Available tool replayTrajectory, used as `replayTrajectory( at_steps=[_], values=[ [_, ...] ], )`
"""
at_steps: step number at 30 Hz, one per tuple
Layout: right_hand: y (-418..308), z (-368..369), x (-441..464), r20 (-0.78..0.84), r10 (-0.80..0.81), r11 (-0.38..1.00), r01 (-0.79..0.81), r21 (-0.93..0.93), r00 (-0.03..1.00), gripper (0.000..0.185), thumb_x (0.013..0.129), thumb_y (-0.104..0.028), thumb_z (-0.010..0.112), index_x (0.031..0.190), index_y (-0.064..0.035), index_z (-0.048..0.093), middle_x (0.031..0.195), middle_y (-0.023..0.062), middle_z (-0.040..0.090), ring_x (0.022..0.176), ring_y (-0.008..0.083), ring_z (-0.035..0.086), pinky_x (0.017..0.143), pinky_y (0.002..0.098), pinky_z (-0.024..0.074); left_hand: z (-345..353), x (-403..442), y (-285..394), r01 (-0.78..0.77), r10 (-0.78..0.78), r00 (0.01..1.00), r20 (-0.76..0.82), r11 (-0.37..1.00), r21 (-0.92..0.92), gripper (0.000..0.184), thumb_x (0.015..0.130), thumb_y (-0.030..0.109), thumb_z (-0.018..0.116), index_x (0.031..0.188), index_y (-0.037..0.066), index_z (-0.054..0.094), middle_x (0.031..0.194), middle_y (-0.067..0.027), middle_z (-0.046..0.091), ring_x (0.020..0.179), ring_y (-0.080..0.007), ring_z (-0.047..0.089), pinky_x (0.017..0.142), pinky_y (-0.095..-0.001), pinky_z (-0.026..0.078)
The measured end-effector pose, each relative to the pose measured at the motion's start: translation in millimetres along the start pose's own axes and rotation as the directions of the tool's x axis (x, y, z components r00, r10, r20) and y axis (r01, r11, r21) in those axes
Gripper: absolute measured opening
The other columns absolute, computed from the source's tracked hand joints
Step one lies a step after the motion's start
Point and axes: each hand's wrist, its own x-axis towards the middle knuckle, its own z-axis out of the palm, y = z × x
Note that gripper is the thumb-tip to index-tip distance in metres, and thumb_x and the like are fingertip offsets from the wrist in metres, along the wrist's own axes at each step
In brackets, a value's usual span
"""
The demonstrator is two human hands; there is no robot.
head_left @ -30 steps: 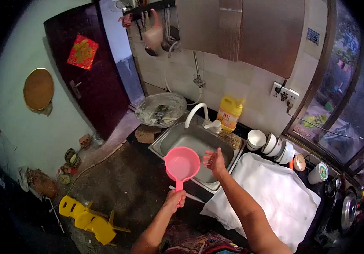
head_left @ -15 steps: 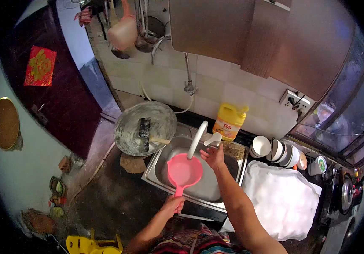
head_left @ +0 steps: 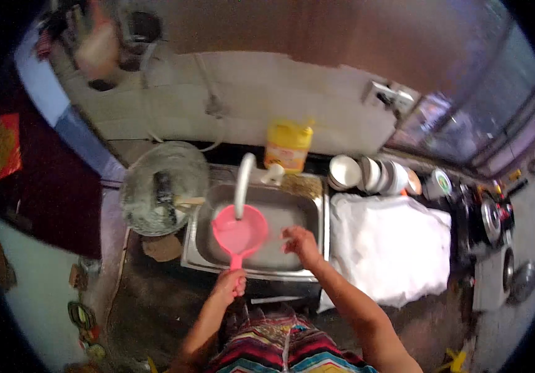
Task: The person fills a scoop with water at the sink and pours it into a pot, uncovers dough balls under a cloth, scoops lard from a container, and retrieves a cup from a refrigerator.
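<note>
Pink dipper [head_left: 240,230] sits level over the steel sink [head_left: 280,260], its bowl beneath the tip of the white faucet [head_left: 243,186]. Its handle is in my left hand [head_left: 229,286], the fingers wrapped round it. To the right of the dipper my right hand [head_left: 302,246] hovers over the basin with its fingers apart and slightly curled, touching nothing. The faucet lever [head_left: 273,174] stands behind the basin, out of reach of both hands. Blur hides whether water runs into the dipper.
A large grey basin [head_left: 140,193] holding a dark item and a brush-like tool stands left of the sink. A yellow bottle [head_left: 288,147] is behind it. White bowls [head_left: 344,172] line the back right, with a white cloth [head_left: 392,248] in front.
The dipper has moved from the sink's front edge to under the faucet. My right hand went up to the lever, then came back over the basin. The camera view has turned.
</note>
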Motion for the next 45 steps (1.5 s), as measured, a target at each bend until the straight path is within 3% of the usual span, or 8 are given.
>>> replayTrajectory(
  at_steps=[4, 6, 10, 12, 18, 22, 42, 45],
  values=[
    [69.5, -47.6, -111.4, -0.093, 0.210, 0.899, -0.229, -0.374, 0.973, 0.023, 0.089, -0.027, 0.049, 0.092, -0.0064, 0.059, 0.079, 0.0022, 0.062, 0.056, 0.0105, 0.056, 0.054, 0.0233, 0.0449, 11.2, -6.3, 2.8, -0.026, 0.025, 0.999, 0.040, 0.999, 0.032, 0.014, 0.078, 0.015, 0.056, 0.070, 0.011, 0.045, 0.052, 0.0009, 0.041, 0.036, -0.0090, 0.034, 0.033, -0.0256, 0.027],
    [120.1, -84.8, -155.7, -0.065, 0.128, 0.925, -0.143, -0.351, 0.990, 0.022, 0.089, -0.027, 0.051, 0.091, -0.0071, 0.061, 0.079, 0.0004, 0.062, 0.056, 0.0095, 0.054, 0.052, 0.0237, 0.0432, 10.9, -2.2, 0.5, -0.038, 0.036, 0.999, 0.031, 0.998, 0.048, 0.010, 0.078, 0.014, 0.055, 0.074, 0.010, 0.047, 0.053, 0.0008, 0.042, 0.036, -0.0094, 0.034, 0.033, -0.0252, 0.027],
    [124.1, -101.6, -227.5, -0.389, 0.426, 0.901, -0.421, 0.104, 0.817, 0.022, 0.087, -0.027, 0.052, 0.091, -0.0080, 0.061, 0.077, 0.0032, 0.063, 0.058, 0.0111, 0.054, 0.047, 0.0260, 0.0403, 24.4, -10.7, 3.0, -0.073, 0.070, 0.996, 0.047, 0.995, 0.067, 0.007, 0.079, 0.013, 0.053, 0.081, 0.010, 0.048, 0.054, 0.0018, 0.041, 0.037, -0.0081, 0.033, 0.032, -0.0242, 0.025],
    [138.6, -127.4, -239.9, -0.380, 0.472, 0.865, -0.500, 0.028, 0.796, 0.023, 0.085, -0.028, 0.056, 0.098, -0.0094, 0.058, 0.086, 0.0021, 0.062, 0.065, 0.0145, 0.058, 0.049, 0.0268, 0.0405, 28.5, -10.2, 2.7, -0.068, 0.067, 0.997, 0.024, 0.995, 0.069, 0.007, 0.079, 0.013, 0.053, 0.079, 0.011, 0.047, 0.055, 0.0020, 0.041, 0.038, -0.0077, 0.033, 0.032, -0.0235, 0.024],
    [178.5, -154.8, -223.0, -0.317, 0.450, 0.807, -0.227, 0.546, 0.835, 0.031, 0.079, -0.025, 0.067, 0.104, -0.0147, 0.052, 0.106, -0.0001, 0.055, 0.072, 0.0196, 0.060, 0.057, 0.0289, 0.0430, 34.2, -14.0, 4.0, -0.106, 0.106, 0.994, 0.003, 0.993, 0.052, 0.011, 0.079, 0.014, 0.054, 0.073, 0.012, 0.044, 0.055, 0.0017, 0.042, 0.037, -0.0080, 0.033, 0.032, -0.0226, 0.024],
    [186.6, -160.6, -206.6, -0.318, 0.478, 0.759, -0.202, 0.619, 0.819, 0.019, 0.078, -0.023, 0.067, 0.090, -0.0128, 0.057, 0.081, -0.0008, 0.060, 0.068, 0.0157, 0.058, 0.057, 0.0305, 0.0432, 34.9, -17.7, 2.2, -0.129, 0.130, 0.991, -0.016, 0.990, 0.055, 0.013, 0.079, 0.014, 0.054, 0.071, 0.012, 0.044, 0.055, 0.0014, 0.043, 0.037, -0.0081, 0.034, 0.032, -0.0228, 0.025],
    [91.5, -148.9, -232.4, -0.135, 0.557, 0.786, -0.468, 0.405, 0.819, 0.014, 0.079, -0.026, 0.057, 0.078, -0.0122, 0.055, 0.078, 0.0007, 0.062, 0.071, 0.0157, 0.058, 0.063, 0.0313, 0.0440, 24.7, -10.6, 1.0, -0.148, 0.147, 0.989, 0.018, 0.987, 0.062, 0.016, 0.080, 0.014, 0.054, 0.070, 0.014, 0.042, 0.055, 0.0018, 0.041, 0.038, -0.0083, 0.033, 0.033, -0.0232, 0.026],
    [119.8, -163.8, -229.9, -0.129, 0.559, 0.818, -0.520, 0.244, 0.819, 0.027, 0.080, -0.031, 0.061, 0.097, -0.0117, 0.054, 0.095, 0.0041, 0.058, 0.075, 0.0199, 0.059, 0.061, 0.0341, 0.0453, 27.2, -11.4, 0.0, -0.143, 0.140, 0.988, 0.069, 0.989, 0.045, 0.014, 0.080, 0.014, 0.054, 0.071, 0.014, 0.043, 0.056, 0.0017, 0.041, 0.038, -0.0084, 0.033, 0.034, -0.0233, 0.027]
  ],
)
